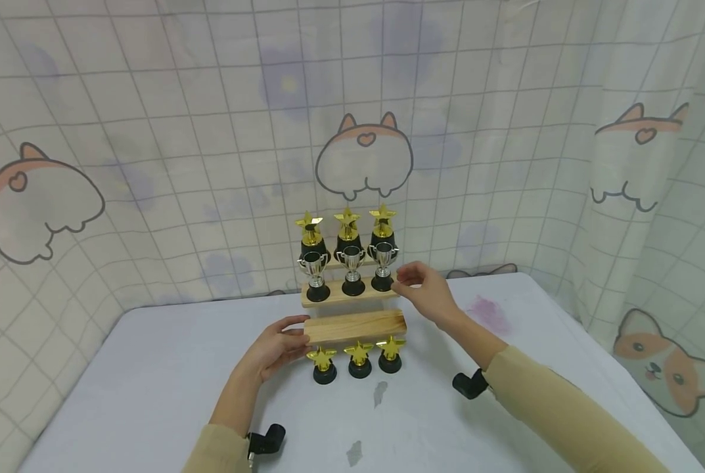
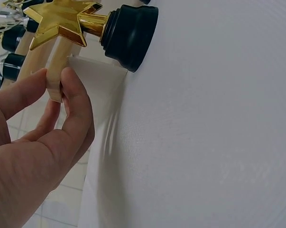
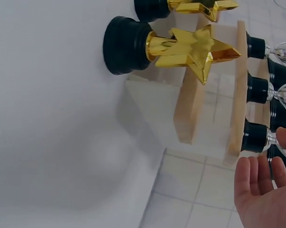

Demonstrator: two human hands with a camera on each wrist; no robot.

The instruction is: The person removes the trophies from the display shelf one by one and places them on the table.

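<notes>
A tiered stand carries wooden boards, the lowest board (image 1: 355,327) at the front with nothing on it. My left hand (image 1: 278,347) pinches that board's left end between thumb and fingers, as the left wrist view shows. Three silver trophy cups (image 1: 351,269) stand in a row on the middle board (image 1: 343,295). Beside the rightmost cup (image 1: 383,266) is my right hand (image 1: 429,292), its thumb and loosely bent fingers apart. Whether the thumb touches the cup, I cannot tell. Three small gold star trophies (image 1: 359,359) stand on the table before the stand.
Three taller gold star trophies (image 1: 347,230) occupy the top board behind the cups. The white-covered table (image 1: 169,381) meets a grid-patterned curtain (image 1: 210,164) close behind the stand. Two grey patches (image 1: 380,393) mark the cloth in front.
</notes>
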